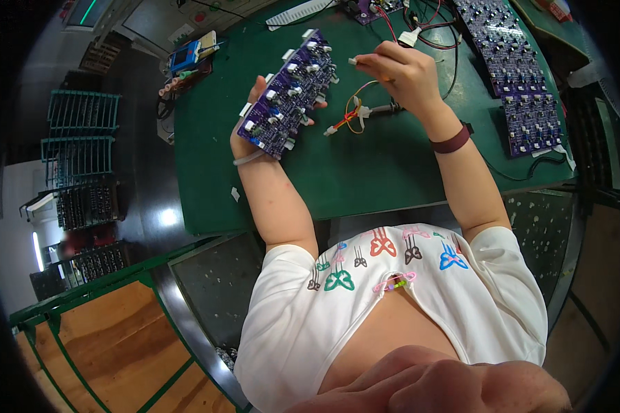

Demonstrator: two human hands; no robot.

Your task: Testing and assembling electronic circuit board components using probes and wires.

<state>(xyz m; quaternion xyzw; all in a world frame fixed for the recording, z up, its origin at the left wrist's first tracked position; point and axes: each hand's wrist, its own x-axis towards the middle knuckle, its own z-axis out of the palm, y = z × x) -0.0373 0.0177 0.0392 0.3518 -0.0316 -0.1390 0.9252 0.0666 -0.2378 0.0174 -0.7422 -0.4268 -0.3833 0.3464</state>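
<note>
My left hand (246,143) is wrapped round a purple circuit board panel (287,96), which is lifted off the table and tilted. Rows of small parts and white connectors cover the board and stick out along its edges. To the right of the board, apart from it, my right hand (405,74) pinches a small white connector (353,61) between its fingertips. Thin yellow wires run beneath that hand to a bundle of red and yellow wires (355,118). The bundle lies on the table, ending in another white connector (331,130).
Purple board panels (506,48) lie along the right of the green table (386,182). Red and black cables and a white plug (409,38) are at the back. A blue device (186,56) and pliers-like handles (176,84) sit at the far left edge. Racks (83,110) stand left.
</note>
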